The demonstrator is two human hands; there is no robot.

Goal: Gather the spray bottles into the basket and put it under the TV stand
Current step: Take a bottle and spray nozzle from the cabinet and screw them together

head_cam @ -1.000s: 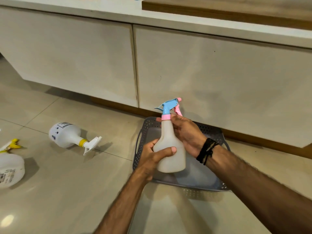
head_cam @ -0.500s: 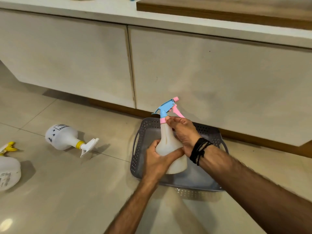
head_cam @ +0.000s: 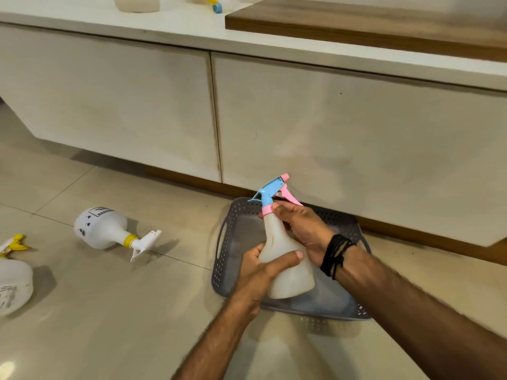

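Observation:
A translucent spray bottle (head_cam: 286,267) with a blue and pink trigger head is held upright over a grey perforated basket (head_cam: 222,245) on the floor. My left hand (head_cam: 260,272) wraps its lower body. My right hand (head_cam: 303,229) grips its neck just under the pink collar. A white spray bottle (head_cam: 105,228) with a yellow collar lies on its side on the tiles to the left. Another white bottle (head_cam: 12,283) with a yellow trigger lies at the left edge, partly cut off.
The cream TV stand (head_cam: 329,127) hangs above the floor right behind the basket, with a dark gap beneath it. On its top sit a pale container (head_cam: 136,2) and a yellow and blue item (head_cam: 212,2). A wooden slab (head_cam: 356,20) lies on the right.
The bottle has tilted a little, its head leaning left, and sits slightly lower over the basket. The view has lifted, so the stand's top now shows.

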